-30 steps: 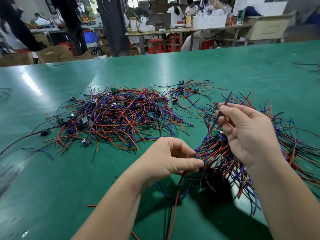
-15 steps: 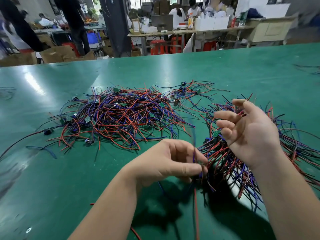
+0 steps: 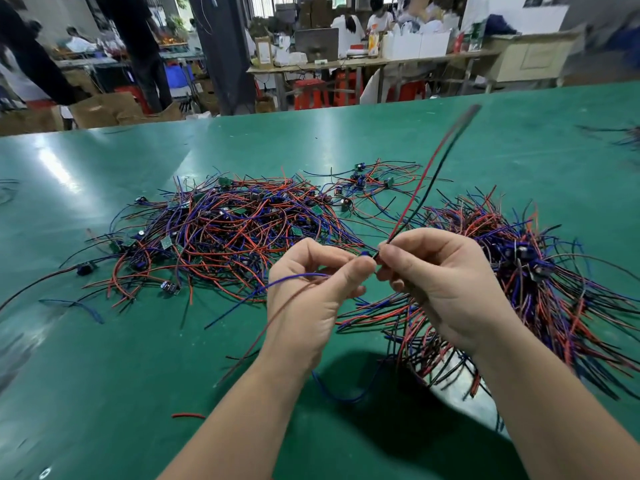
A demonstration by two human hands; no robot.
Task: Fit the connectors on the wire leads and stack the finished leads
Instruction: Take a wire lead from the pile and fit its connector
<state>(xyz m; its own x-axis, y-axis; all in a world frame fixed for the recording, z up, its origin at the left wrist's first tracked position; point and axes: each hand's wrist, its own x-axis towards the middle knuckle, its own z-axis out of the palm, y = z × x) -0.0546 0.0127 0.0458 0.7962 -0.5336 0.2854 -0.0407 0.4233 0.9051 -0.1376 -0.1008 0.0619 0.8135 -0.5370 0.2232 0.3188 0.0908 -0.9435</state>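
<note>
On the left of the green tabletop point(image 3: 104, 375) sprawls a loose heap point(image 3: 221, 237) of red, blue and black leads with small green boards and dark parts tangled in it. It looks unsorted, so I judge it to be the stock still waiting for connectors.

At the centre, the left hand point(image 3: 311, 306) is raised above the tabletop. Its fingers point(image 3: 349, 271) are curled, and the thumb and forefinger pinch the end of a blue lead point(image 3: 294, 279), which trails off to the left with a brownish strand beside it. Touching those fingertips is a small dark connector point(image 3: 375, 257), mostly hidden between the two hands. Whether it is seated yet I cannot tell.

The right hand point(image 3: 450, 289) meets it from the other side. Its fingers point(image 3: 398, 261) pinch the base of a red-and-black lead point(image 3: 420, 183), which rises, blurred, toward the upper right.

On the right lies a denser bundle point(image 3: 540, 282) with its wires fanned roughly one way, probably the finished stack. One joint is in hand, and to judge by the left heap, much remains.
</note>
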